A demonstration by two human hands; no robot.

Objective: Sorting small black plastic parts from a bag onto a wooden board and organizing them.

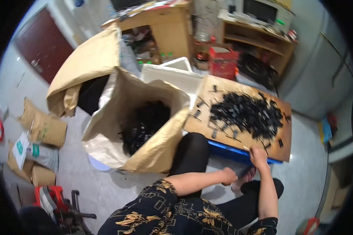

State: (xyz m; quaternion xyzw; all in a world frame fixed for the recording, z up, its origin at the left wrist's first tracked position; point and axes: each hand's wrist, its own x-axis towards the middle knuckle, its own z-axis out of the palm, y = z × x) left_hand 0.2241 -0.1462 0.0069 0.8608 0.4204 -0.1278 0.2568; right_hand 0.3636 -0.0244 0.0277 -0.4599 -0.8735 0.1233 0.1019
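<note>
A heap of small black plastic parts (243, 113) is piled on a brown board (198, 124) in front of me on the right. Several single parts lie scattered round its edges. My right hand (259, 156) is at the near edge of the board, fingers closed; a thin pale tip shows by them, too small to name. Below the board, above my legs, my left hand (228, 176) is curled closed, and what it may hold is hidden. A big open paper sack (161, 145) stands to the left of the board, with more black parts (145, 125) inside.
Under the board is a blue container (233, 152). Behind the sack stand a white foam box (172, 80) and a red box (222, 62). Filled sacks (47, 123) lean by the left wall, with a red-and-black chair or frame (55, 197) nearer. A tall grey cabinet (321, 58) rises at right.
</note>
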